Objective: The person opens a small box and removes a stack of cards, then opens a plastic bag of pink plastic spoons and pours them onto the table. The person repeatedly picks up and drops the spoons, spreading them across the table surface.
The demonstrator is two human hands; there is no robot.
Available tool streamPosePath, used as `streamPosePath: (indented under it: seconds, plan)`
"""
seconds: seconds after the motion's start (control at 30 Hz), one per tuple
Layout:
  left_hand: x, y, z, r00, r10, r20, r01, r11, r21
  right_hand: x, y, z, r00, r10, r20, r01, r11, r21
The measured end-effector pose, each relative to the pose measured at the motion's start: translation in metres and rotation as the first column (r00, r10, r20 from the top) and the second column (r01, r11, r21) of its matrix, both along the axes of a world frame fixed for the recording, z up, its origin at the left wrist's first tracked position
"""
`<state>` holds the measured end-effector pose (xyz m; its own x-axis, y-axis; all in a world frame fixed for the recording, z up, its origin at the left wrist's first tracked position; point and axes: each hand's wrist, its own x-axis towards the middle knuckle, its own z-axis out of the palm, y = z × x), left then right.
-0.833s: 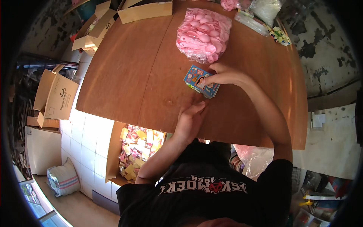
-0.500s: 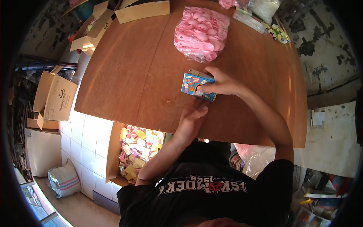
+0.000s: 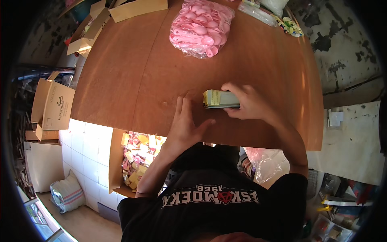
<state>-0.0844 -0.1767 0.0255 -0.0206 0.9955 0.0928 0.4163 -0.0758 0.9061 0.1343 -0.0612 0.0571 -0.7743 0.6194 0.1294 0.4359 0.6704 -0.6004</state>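
Observation:
My right hand (image 3: 252, 103) grips a small bundle of flat cardboard pieces (image 3: 229, 99) from its right end, thumb and fingers on opposite long sides. The bundle has a pale grey-green face and a yellow, ridged left end. What kind of cardboard pieces these are, I cannot make out. To the left of the bundle, my left hand (image 3: 185, 125) is open and holds nothing, its fingers stretched over the brown wooden table (image 3: 117, 92) and its thumb apart. Beyond both hands lies a clear plastic bag of pink spoons (image 3: 201, 28).
An open carton full of small colourful packets (image 3: 141, 155) stands below the table's near edge, left of my body. More cartons (image 3: 56, 103) are at the left, and another (image 3: 139, 10) sits at the far edge. Clear plastic packs (image 3: 258, 14) lie far right.
My left hand has come off the bundle and spread open to its left. The bundle's blue printed face no longer shows; a pale face with a yellow end does. The view has shifted slightly.

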Motion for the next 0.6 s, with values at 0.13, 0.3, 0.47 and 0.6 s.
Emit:
streamPosePath:
  seconds: [0.13, 0.3, 0.47, 0.6]
  plan:
    - [0.018, 0.024, -0.007, 0.991, -0.125, 0.050, 0.111, 0.969, 0.220, 0.004, -0.001, -0.012, 0.997, 0.073, -0.039, -0.069, 0.992, 0.109]
    - [0.028, 0.032, -0.026, 0.959, -0.176, 0.224, 0.136, 0.974, 0.183, 0.011, -0.006, -0.003, 0.996, 0.073, 0.045, -0.083, 0.956, 0.280]
    - [0.033, 0.030, -0.026, 0.950, -0.111, 0.292, 0.102, 0.994, 0.049, 0.034, -0.035, -0.021, 0.960, -0.234, -0.153, 0.210, 0.965, -0.158]
    - [0.044, 0.029, -0.029, 0.922, -0.074, 0.380, 0.037, 0.994, 0.104, 0.038, -0.068, -0.050, 0.833, -0.456, -0.312, 0.283, 0.837, -0.468]
